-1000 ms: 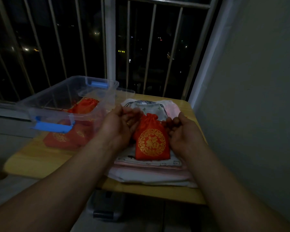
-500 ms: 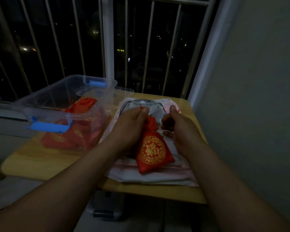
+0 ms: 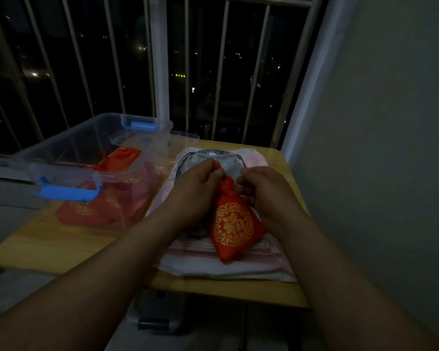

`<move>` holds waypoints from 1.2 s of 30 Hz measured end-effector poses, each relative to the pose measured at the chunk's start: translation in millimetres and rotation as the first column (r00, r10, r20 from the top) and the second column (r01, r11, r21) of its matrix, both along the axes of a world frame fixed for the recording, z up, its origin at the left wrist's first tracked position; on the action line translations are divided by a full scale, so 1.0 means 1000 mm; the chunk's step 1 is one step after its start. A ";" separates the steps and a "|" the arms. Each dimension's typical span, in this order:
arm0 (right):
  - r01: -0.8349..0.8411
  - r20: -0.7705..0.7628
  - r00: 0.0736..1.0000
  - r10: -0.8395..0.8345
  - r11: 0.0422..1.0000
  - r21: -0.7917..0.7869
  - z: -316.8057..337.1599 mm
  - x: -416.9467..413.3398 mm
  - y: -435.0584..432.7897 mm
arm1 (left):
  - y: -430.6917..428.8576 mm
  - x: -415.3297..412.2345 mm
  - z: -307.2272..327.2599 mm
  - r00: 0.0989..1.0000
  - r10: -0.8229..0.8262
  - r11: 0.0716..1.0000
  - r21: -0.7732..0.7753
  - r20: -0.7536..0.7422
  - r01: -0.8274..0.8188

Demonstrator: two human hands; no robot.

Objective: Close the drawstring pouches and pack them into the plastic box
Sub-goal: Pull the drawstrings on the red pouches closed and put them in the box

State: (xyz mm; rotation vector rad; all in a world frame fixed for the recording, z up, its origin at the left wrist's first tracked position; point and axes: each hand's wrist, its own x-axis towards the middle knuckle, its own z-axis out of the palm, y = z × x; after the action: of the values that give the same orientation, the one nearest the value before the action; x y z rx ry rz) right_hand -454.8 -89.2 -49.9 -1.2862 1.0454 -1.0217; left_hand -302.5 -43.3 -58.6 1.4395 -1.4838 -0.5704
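A red drawstring pouch (image 3: 232, 228) with a gold round emblem lies tilted on a stack of pale fabric pouches (image 3: 228, 267). Its neck is bunched tight. My left hand (image 3: 195, 188) pinches the top of the neck from the left. My right hand (image 3: 262, 191) has its fingers curled at the neck's right side, seemingly on the cord, which is too dim to make out. The clear plastic box (image 3: 61, 171) with blue latches stands to the left and holds several red pouches (image 3: 117, 160).
A small wooden table (image 3: 61, 247) carries everything; its front edge is near me. White window bars (image 3: 160, 59) stand behind it and a grey wall (image 3: 378, 148) rises on the right. A grey printed pouch (image 3: 211, 158) lies beyond my hands.
The pouch's mouth has been drawn from open to bunched tight. Both hands moved in to the neck, and the pouch tilted with its bottom swinging right.
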 end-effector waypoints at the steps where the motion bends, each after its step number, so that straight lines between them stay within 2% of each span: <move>1: -0.044 -0.111 0.993 0.041 0.999 -0.030 -0.004 0.000 0.001 | 0.000 0.000 0.001 0.999 -0.009 1.000 0.001 -0.041 0.009; 4: -0.150 -0.292 0.949 0.117 0.984 -0.094 -0.009 0.003 0.008 | 0.000 0.000 0.004 0.997 -0.013 1.000 -0.010 -0.081 0.012; 8: -0.136 -0.289 0.954 0.079 0.974 -0.183 -0.012 0.007 0.008 | -0.001 0.000 0.004 0.999 -0.025 0.999 -0.025 -0.048 0.024; 11: -0.122 -0.228 0.970 0.080 0.976 -0.178 -0.013 0.008 0.008 | -0.002 0.001 0.004 0.999 -0.038 0.999 -0.032 -0.038 0.037; 14: -0.097 -0.109 0.990 0.086 0.990 -0.102 -0.013 0.011 0.007 | -0.004 0.004 0.003 0.992 0.002 1.000 -0.025 -0.127 -0.005; 17: -0.131 0.059 0.990 0.131 0.991 -0.005 -0.014 0.013 0.008 | -0.007 0.008 0.001 0.977 0.043 0.999 -0.013 -0.210 -0.046; 19: -0.165 0.138 0.977 0.162 0.986 0.006 -0.015 0.012 0.009 | -0.008 0.009 0.002 0.967 0.066 0.998 0.023 -0.248 -0.062; 23: -0.234 0.211 0.950 0.229 0.972 0.000 -0.012 0.009 0.010 | -0.008 0.009 0.005 0.919 0.076 0.993 0.112 -0.387 -0.035; 30: -0.312 0.306 0.908 0.287 0.950 0.034 -0.009 0.010 0.011 | -0.007 0.012 0.008 0.906 0.087 0.990 0.135 -0.415 -0.033; 36: -0.307 0.312 0.910 0.274 0.950 0.059 -0.011 0.010 0.008 | -0.005 0.012 0.010 0.835 0.115 0.986 0.165 -0.538 -0.030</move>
State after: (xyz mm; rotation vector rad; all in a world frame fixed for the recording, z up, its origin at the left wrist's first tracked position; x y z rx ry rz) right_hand -444.4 -80.9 -60.8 -1.1169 0.6432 -0.8848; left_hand -290.9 -48.4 -48.4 1.2910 -0.9396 -0.9716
